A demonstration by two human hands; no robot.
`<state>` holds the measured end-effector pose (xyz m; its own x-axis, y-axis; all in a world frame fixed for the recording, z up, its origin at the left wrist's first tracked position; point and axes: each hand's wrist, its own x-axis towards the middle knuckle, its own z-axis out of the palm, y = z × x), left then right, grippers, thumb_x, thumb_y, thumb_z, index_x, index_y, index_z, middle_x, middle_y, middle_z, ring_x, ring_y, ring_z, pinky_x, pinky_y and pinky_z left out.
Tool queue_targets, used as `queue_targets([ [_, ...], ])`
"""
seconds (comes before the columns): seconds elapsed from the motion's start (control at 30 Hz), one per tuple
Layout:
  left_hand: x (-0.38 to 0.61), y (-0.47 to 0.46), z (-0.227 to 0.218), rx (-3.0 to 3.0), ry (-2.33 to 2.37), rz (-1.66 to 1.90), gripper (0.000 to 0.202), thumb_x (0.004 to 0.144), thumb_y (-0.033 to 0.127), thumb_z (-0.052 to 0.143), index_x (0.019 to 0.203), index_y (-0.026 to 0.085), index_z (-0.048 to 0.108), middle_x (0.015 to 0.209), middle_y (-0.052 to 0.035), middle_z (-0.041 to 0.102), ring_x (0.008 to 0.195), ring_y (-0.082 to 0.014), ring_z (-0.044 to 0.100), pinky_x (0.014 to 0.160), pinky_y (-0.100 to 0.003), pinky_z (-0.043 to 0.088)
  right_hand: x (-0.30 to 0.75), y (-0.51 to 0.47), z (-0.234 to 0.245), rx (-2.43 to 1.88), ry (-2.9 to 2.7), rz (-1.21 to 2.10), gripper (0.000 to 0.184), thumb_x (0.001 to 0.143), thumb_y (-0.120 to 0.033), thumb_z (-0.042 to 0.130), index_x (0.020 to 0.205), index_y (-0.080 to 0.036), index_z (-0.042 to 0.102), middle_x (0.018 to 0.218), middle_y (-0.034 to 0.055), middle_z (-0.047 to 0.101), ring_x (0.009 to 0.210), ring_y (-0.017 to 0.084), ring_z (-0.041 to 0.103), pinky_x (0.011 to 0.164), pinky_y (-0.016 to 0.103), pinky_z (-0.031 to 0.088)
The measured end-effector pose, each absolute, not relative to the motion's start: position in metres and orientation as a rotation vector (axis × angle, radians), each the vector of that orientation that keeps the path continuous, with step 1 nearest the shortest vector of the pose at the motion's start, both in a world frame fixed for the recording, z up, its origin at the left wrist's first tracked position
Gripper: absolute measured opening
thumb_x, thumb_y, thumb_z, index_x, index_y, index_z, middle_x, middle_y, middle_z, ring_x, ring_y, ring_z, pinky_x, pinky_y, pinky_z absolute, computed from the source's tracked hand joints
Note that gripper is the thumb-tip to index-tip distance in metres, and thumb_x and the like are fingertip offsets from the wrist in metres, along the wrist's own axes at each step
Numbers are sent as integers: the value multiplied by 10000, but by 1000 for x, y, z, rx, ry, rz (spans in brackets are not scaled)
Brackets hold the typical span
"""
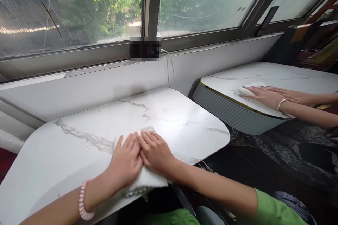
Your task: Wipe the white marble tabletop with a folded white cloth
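Observation:
Both my hands lie flat, side by side, on a white cloth (148, 182) spread over the near edge of a white marble-look table (169, 112). My left hand (126, 160) has its fingers stretched out and pressed on the cloth; a pink bead bracelet is on that wrist. My right hand (155, 152) rests beside it, fingers extended and touching the left hand's fingers. The cloth hangs slightly over the table's front edge.
A second marble table (290, 74) with a ribbed grey, gold-trimmed edge stands to the right; another person's hands (266, 95) press a white cloth (246, 89) on it. A window and sill run behind. A dark gap lies between the tables.

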<state>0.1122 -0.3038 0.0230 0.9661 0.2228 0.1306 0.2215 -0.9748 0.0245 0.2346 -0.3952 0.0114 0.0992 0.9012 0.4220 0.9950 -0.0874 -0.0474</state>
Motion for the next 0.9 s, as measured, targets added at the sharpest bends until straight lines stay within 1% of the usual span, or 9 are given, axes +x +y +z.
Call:
queue_targets([
  [0.1, 120, -274, 23, 3076, 495, 138, 528, 908, 249, 316, 1426, 153, 349, 1480, -90, 340, 1371, -249, 293, 1127, -507, 192, 242, -361, 14, -2067, -1897, -358, 367, 818, -184, 443, 1107, -29, 608, 1088, 200, 638, 994, 275, 575, 918, 395, 434],
  [0.17, 126, -251, 21, 3047, 587, 113, 508, 935, 254, 269, 1433, 177, 333, 1497, -68, 311, 1386, -228, 261, 1136, -497, 167, 249, -336, 14, -2057, -1914, -321, 365, 845, -179, 422, 1129, -25, 593, 1100, 197, 632, 1014, 267, 569, 936, 388, 423],
  [0.23, 132, -227, 19, 3029, 649, 97, 493, 960, 261, 221, 1439, 198, 318, 1512, -57, 280, 1397, -217, 229, 1139, -498, 146, 256, -310, 13, -2037, -1919, -266, 379, 868, -169, 397, 1171, -17, 567, 1165, 203, 607, 1086, 260, 546, 988, 386, 389],
  [0.3, 137, -201, 16, 3024, 698, 85, 482, 976, 271, 191, 1435, 210, 321, 1516, -60, 271, 1401, -219, 218, 1134, -508, 138, 263, -286, 11, -2006, -1913, -174, 412, 886, -167, 377, 1239, -12, 523, 1282, 206, 546, 1197, 253, 488, 1057, 388, 325],
  [0.4, 143, -165, 14, 3040, 738, 124, 464, 984, 291, 197, 1419, 228, 343, 1507, -66, 295, 1394, -221, 241, 1126, -513, 148, 274, -252, 5, -1952, -1872, -12, 471, 906, -176, 357, 1346, -27, 432, 1417, 181, 433, 1324, 241, 369, 1120, 399, 234],
  [0.47, 148, -145, 13, 3057, 733, 197, 452, 982, 300, 218, 1410, 243, 352, 1499, -60, 316, 1384, -217, 263, 1124, -504, 158, 281, -230, 1, -1923, -1831, 41, 490, 906, -178, 357, 1370, -28, 403, 1439, 174, 406, 1351, 233, 332, 1131, 398, 209],
  [0.7, 169, -100, 12, 3086, 693, 344, 441, 972, 287, 243, 1382, 210, 385, 1463, -77, 380, 1345, -227, 325, 1116, -496, 182, 295, -180, -6, -1906, -1735, -72, 463, 893, -167, 360, 1325, -26, 445, 1381, 167, 478, 1304, 223, 381, 1121, 373, 213],
  [0.83, 176, -91, 11, 3088, 697, 385, 428, 970, 272, 236, 1360, 223, 406, 1448, -78, 401, 1330, -220, 345, 1114, -492, 186, 299, -172, -3, -1921, -1713, -127, 412, 887, -158, 376, 1262, -42, 502, 1312, 156, 537, 1246, 224, 427, 1093, 360, 261],
  [0.9, 176, -91, 11, 3092, 701, 380, 427, 970, 272, 237, 1363, 236, 400, 1453, -73, 394, 1336, -217, 337, 1116, -492, 181, 300, -171, -2, -1923, -1709, -128, 401, 889, -151, 371, 1251, -47, 510, 1297, 153, 547, 1247, 220, 422, 1092, 360, 264],
])
